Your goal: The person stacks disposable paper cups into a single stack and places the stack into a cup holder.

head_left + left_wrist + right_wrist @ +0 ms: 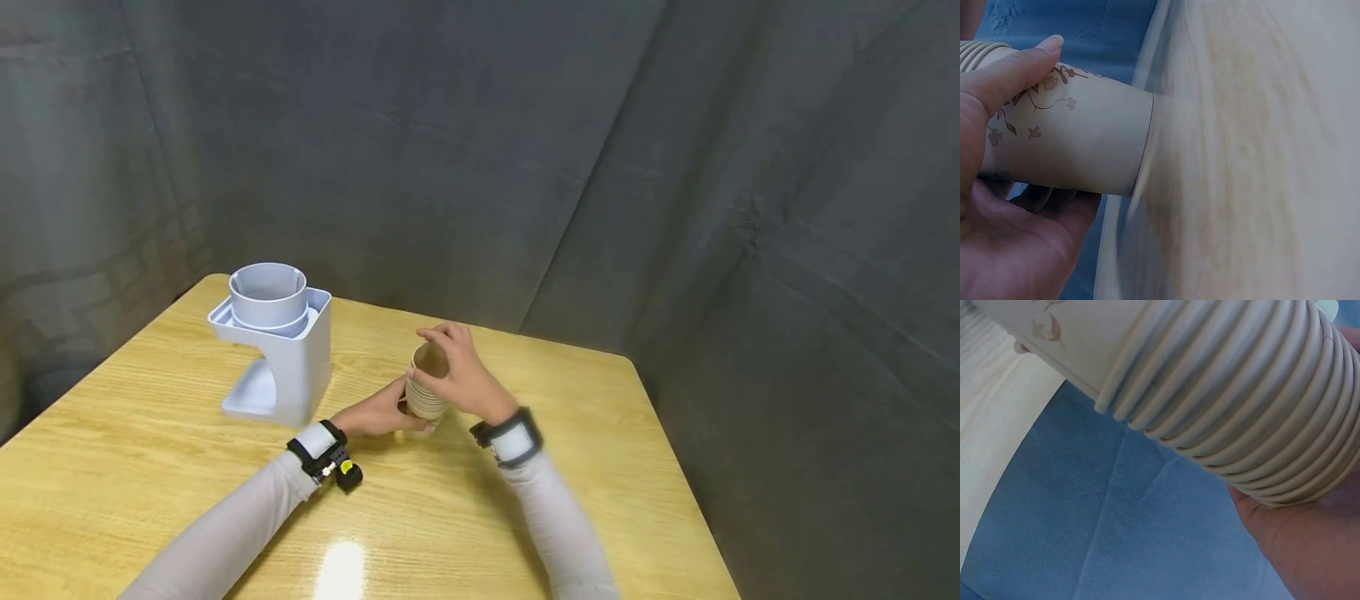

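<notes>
A stack of nested paper cups (425, 403), cream with a brown floral print (1060, 112), is upright over the table with its mouth up. My left hand (382, 412) grips the stack low down, the thumb (1016, 78) along one side and fingers around the other. Several rolled rims (1229, 394) sit close together in the right wrist view. At the top, my right hand (463, 377) holds the rim, its thumb on the edge and its fingers bent above the mouth. Whether the cup base touches the table cannot be told for certain.
A white plastic stand (303, 375) with a round open cylinder (267, 308) on top is to the left of the hands. Below the cylinder it has a recess and a base (253, 390). Dark cloth (420, 150) hangs behind the wooden table (420, 533).
</notes>
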Motion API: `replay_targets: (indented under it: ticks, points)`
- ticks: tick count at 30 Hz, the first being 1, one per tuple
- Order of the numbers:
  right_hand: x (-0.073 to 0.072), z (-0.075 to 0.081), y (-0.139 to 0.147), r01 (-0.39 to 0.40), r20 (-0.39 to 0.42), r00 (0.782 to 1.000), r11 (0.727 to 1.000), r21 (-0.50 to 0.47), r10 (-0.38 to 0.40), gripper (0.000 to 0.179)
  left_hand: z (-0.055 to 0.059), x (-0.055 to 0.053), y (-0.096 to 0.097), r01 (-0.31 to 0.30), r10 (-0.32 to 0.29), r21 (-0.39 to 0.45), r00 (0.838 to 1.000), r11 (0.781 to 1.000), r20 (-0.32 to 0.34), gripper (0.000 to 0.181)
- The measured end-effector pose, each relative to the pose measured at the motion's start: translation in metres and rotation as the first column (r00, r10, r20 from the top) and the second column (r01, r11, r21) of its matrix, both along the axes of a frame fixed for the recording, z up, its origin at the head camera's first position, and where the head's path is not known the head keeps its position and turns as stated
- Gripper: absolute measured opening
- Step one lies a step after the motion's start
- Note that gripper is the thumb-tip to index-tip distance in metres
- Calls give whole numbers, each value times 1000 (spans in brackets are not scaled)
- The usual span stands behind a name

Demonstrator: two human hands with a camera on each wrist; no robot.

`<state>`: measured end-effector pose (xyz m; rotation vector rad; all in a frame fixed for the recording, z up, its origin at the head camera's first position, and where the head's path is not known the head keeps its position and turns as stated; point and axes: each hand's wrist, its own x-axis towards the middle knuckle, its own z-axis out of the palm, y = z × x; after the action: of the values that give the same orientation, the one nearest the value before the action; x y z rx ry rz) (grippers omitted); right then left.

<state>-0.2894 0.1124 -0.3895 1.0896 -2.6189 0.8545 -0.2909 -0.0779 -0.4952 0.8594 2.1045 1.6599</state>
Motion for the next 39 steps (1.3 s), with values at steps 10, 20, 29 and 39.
replay_targets:
  ticks: [10,20,29,39]
  points:
    - [2,-4,-2,3,20,1000,1000,0,-3,60,1,3,1,-17,17,-1,1000,1000,-3,86]
    - [1,-6,-3,5,52,999,999,-34,-3,60,1,5,1,-24,24,-9,1000,1000,8,86]
    - [1,-17,-4,28,27,999,996,-88,-26,61,0,5,1,-23,23,-5,1000,1000,-9,79]
    - [-10,-36,-12,56,35,998,898,-435,-45,48,16,7,-6,-60,59,-23,998,998,-22,103]
